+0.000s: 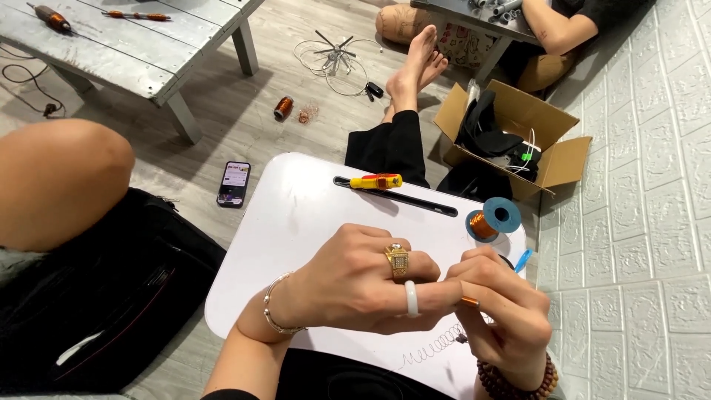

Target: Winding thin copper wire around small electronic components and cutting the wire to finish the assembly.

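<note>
Pinched between the fingertips of the left hand [355,285] and the right hand [503,307], a small copper-wound coil [469,301] is held just above the white lap table [296,222], its long axis lying roughly left to right. Below it, a springy wire [433,348] is seen trailing down-left across the table; a copper wire spool [485,222] is set near the far edge, beside a yellow tool [375,181].

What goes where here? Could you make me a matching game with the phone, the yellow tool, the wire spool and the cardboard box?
Things:
1. phone
2. yellow tool
3. wire spool
4. cardboard box

Places:
A. at the white tray's far right edge
B. on the floor left of the tray
C. against the white wall, flaps open
D. along the tray's dark slot

Pairs: 1-B, 2-D, 3-A, 4-C
</note>
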